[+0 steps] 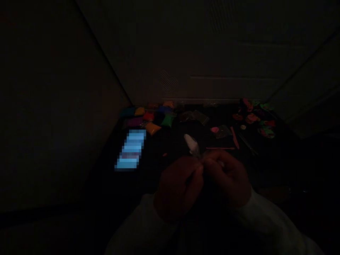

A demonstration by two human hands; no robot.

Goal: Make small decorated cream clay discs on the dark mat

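In dim light, my left hand (180, 187) and my right hand (228, 175) meet fingertip to fingertip. Between them they pinch the clear end of a small plastic bag with a white, clay-like lump in it (191, 142). The filled end sticks out beyond my fingers, away from me. Both hands are closed, and the pinched part is mostly hidden. Just past my right hand lie a thin pink stick (220, 148) and a flat pink modelling tool (235, 137). A small pink bit (165, 154) rests on the table left of the bag.
A lit phone (130, 150), its screen blurred, lies at the left. Several colourful packets, among them an orange one (153, 128) and a green one (167, 120), fill the back left. Colourful pieces (252, 117) are heaped at the back right, near tweezers-like metal (248, 143). Behind stands a wall (225, 86).
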